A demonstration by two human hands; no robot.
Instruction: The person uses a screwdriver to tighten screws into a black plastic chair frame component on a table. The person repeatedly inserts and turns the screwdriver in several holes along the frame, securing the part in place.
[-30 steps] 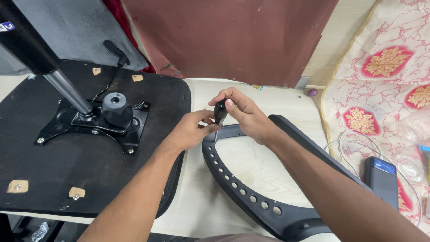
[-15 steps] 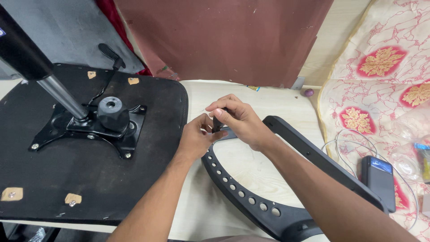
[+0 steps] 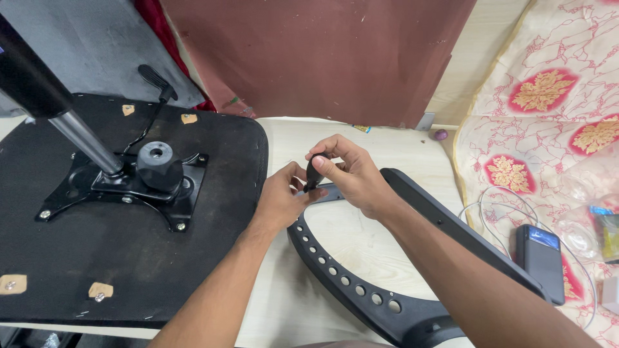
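A black plastic chair armrest (image 3: pixel 351 287) with a row of holes lies on the pale floor in front of me. My right hand (image 3: pixel 351 174) pinches a small black tool (image 3: pixel 313 174) upright over the armrest's upper end. My left hand (image 3: pixel 282 198) is beside it, fingers curled against the tool's lower tip and the armrest end. What sits under the tip is hidden by the fingers. To the left lies an upturned black chair seat (image 3: pixel 97 258) with its metal base plate (image 3: pixel 126 187), round knob and chrome gas cylinder (image 3: pixel 87 138).
A dark red board (image 3: pixel 322 58) leans against the wall behind. At the right a patterned cloth (image 3: pixel 548 109) carries a dark phone (image 3: pixel 540 258), a white cable and clear plastic bags. A black lever (image 3: pixel 155 80) sticks out from the seat mechanism.
My view has shifted slightly. Both hands stay at the armrest's upper end; my right hand has lifted a little and turned the tool more upright, with my left fingers still closed beneath it.
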